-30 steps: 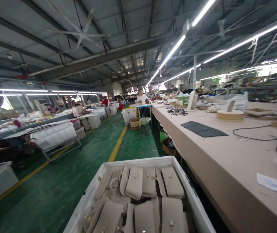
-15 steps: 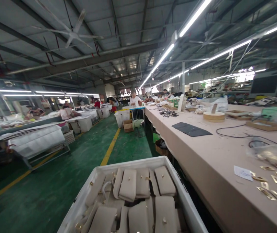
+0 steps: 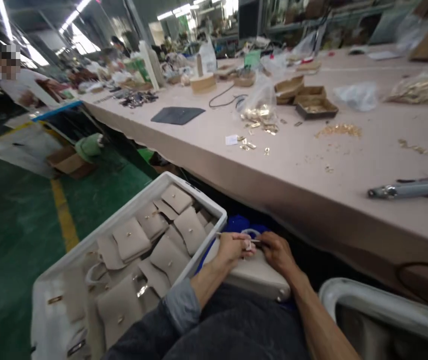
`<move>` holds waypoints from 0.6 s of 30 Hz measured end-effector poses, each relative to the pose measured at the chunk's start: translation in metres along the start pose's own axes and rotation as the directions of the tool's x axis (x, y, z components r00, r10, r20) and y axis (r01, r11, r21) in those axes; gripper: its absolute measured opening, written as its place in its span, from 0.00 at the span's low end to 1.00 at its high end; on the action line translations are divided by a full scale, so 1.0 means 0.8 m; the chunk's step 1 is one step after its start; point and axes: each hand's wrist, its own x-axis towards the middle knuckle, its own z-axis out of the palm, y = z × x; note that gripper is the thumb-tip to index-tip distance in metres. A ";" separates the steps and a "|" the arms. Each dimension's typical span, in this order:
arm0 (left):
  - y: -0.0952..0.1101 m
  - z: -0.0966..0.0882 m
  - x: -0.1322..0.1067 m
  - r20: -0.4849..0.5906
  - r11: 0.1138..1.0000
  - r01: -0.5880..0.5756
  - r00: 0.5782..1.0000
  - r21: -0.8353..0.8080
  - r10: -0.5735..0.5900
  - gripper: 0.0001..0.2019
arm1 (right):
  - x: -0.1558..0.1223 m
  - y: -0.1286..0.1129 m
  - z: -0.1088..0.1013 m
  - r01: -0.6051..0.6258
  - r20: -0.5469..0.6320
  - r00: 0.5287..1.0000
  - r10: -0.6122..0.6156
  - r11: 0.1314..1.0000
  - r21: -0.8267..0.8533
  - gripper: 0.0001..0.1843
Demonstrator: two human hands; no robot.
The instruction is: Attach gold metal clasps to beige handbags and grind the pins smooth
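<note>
A beige handbag (image 3: 257, 275) lies across my lap, with a round metal stud at its lower right corner and a pale looped handle (image 3: 250, 232) at its top. Above the bag, the fingers of my left hand (image 3: 232, 248) are pinched round a thin pale strip (image 3: 253, 241). My right hand (image 3: 277, 251) closes its fingertips at the strip's right end, close beside the left. What exactly the strip is, and whether it joins the bag, is too blurred to tell.
To my left stands a white crate (image 3: 219, 217) packed with beige bags. A long cloth-covered table (image 3: 274, 165) runs ahead, bearing gold metal fittings (image 3: 262, 120), small boxes (image 3: 315, 102) and a grey hand tool (image 3: 412, 188). Another white container (image 3: 382, 295) is at right. A person (image 3: 22, 82) stands far left.
My view has swung right and down from the aisle to my lap. Both hands and the bag on my lap have come into view; the crate now appears further left.
</note>
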 end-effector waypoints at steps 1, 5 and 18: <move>-0.001 -0.002 -0.001 -0.023 1.000 -0.007 1.000 0.010 0.007 0.12 | 0.002 0.004 0.005 -0.019 0.012 1.000 0.019 1.000 0.012 0.16; 0.012 -0.004 0.005 -0.056 0.999 -0.025 0.998 0.029 0.026 0.14 | 0.009 0.008 0.009 -0.117 -0.015 0.993 0.118 0.992 0.038 0.13; -0.008 -0.025 0.030 -0.068 0.998 -0.068 0.995 0.003 0.068 0.27 | -0.020 -0.031 -0.249 -0.228 -0.706 0.688 0.169 0.974 0.010 0.11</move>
